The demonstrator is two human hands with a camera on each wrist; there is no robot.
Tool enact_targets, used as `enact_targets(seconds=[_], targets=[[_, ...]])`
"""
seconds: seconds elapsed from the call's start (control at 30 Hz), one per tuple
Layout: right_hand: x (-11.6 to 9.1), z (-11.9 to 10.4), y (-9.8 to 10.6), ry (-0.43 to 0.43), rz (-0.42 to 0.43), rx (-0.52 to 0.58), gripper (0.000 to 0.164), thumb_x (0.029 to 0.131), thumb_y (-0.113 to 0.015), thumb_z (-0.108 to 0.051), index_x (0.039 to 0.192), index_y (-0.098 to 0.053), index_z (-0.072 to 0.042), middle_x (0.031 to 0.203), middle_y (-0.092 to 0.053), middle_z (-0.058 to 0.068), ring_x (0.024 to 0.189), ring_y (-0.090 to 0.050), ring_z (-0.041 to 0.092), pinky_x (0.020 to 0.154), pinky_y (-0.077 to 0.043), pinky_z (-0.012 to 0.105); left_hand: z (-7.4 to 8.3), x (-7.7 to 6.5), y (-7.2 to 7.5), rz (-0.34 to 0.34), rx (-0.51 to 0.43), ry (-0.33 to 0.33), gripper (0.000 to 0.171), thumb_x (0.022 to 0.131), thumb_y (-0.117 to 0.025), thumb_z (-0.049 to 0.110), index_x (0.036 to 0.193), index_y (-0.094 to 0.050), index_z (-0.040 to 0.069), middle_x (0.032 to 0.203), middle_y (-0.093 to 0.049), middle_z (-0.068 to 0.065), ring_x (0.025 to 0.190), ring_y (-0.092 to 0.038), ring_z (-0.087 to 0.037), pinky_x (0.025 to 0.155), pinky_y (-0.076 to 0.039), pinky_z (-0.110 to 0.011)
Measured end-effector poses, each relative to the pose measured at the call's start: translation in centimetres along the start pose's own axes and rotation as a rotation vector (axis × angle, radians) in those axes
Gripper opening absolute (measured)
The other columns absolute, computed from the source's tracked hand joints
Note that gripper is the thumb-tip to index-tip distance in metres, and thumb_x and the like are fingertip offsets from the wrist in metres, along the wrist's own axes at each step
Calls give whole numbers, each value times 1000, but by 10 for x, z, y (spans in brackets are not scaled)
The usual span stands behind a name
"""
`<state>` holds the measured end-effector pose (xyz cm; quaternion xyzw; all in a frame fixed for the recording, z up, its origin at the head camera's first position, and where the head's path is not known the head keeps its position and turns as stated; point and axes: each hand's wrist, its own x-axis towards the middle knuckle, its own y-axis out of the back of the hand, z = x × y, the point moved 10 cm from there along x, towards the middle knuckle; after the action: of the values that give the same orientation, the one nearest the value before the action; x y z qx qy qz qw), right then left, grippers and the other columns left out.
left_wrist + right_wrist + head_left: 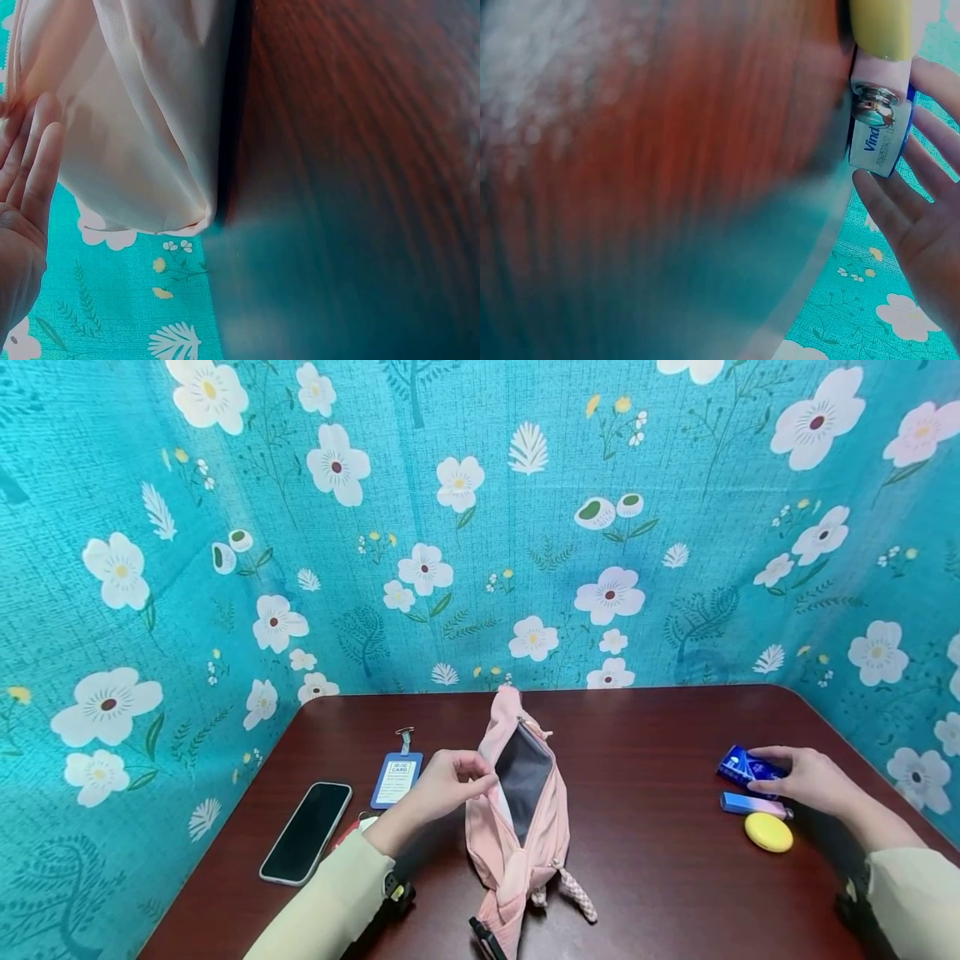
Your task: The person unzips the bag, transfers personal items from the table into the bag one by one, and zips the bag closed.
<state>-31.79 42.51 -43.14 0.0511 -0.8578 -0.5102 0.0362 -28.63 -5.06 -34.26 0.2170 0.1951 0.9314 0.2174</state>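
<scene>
A pink waist bag lies unzipped on the table, its grey lining showing through the gap. My left hand pinches the left edge of that opening between thumb and fingers; in the left wrist view the bag's side fills much of the picture. Over at the right, my right hand grips a blue tissue pack by its right end. Its white end with "Vind" printed on it shows in the right wrist view, behind the metal knob of a blue-and-pink tube.
A round yellow case sits just in front of the tube. Left of the bag are a phone and a blue ID card holder; a red item is partly hidden by my left arm. Flowered teal cloth hangs behind the table.
</scene>
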Motion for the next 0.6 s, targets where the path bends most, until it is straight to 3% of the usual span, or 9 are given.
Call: enact_targets(seconds=[0.33, 0.6], targets=[[3, 2, 0, -28, 6, -30, 70, 78, -79, -32, 131, -51, 6, 122, -46, 41, 104, -43, 55, 73, -47, 62, -2, -1, 0, 4, 2, 3, 6, 87, -70, 2, 84, -70, -3, 73, -66, -6, 63, -52, -13, 55, -44, -20], [5, -15, 7, 14, 50, 0, 69, 82, -77, -31, 134, -46, 3, 127, -42, 39, 107, -41, 55, 78, -44, 67, -2, 0, 0, 5, 0, 0, 5, 87, -70, 0, 83, -70, -3, 72, -65, -7, 62, -52, -12, 55, -44, -19]])
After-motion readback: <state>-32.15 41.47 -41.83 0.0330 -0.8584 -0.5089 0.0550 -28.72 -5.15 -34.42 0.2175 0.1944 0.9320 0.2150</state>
